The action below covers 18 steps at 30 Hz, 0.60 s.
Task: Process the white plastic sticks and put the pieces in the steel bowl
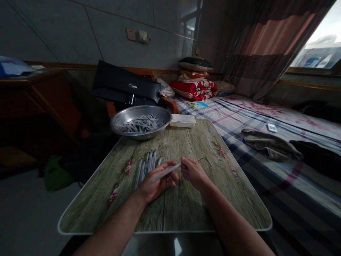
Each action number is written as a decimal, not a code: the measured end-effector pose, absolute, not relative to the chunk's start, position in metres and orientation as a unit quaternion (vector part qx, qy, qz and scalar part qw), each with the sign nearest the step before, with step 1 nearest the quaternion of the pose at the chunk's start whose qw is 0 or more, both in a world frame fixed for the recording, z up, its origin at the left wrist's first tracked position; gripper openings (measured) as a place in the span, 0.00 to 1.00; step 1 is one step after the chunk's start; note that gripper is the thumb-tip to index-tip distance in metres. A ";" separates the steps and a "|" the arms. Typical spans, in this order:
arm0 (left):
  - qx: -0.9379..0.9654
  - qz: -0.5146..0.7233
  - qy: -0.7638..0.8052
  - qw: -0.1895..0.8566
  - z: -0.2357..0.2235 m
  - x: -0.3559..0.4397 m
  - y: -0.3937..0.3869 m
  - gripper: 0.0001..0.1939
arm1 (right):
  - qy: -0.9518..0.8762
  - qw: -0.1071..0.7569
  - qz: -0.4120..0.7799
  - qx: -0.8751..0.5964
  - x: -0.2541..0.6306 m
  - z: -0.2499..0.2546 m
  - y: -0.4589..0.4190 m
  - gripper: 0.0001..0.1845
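Note:
My left hand [157, 182] holds a thin pale tube [166, 172] across its fingers, low over the wood-print table top [170, 209]. My right hand [193, 174] pinches the far end of that tube with its fingertips. Just beyond my left hand, several similar grey tubes [147, 167] lie side by side on the table, their near ends almost at my fingers. A round steel bowl [141, 117] at the table's far left corner holds a loose heap of more tubes [141, 125].
A shallow white plastic tray [182, 121] stands at the table's far edge next to the bowl. A bed with a checked cover [266, 167] runs along the right side, with folded cloth on it. A wooden desk [32, 92] stands to the left.

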State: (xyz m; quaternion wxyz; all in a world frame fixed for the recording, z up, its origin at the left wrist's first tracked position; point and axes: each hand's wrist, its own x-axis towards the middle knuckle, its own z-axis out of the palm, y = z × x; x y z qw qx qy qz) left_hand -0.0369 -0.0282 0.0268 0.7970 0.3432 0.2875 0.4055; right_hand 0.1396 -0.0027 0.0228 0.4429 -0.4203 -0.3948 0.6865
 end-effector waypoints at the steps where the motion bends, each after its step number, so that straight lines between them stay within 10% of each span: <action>1: 0.346 0.418 0.289 0.789 0.027 -0.036 -0.029 0.19 | -0.380 0.450 0.689 -0.422 0.140 0.023 -0.002 0.27; 9: 0.434 0.550 0.375 0.606 0.018 -0.024 -0.027 0.15 | -0.384 0.456 0.682 -0.424 0.133 0.019 -0.004 0.26; 18: 0.305 0.580 0.375 0.655 0.022 -0.022 -0.025 0.21 | -0.560 0.464 0.533 -0.433 0.133 0.012 -0.007 0.21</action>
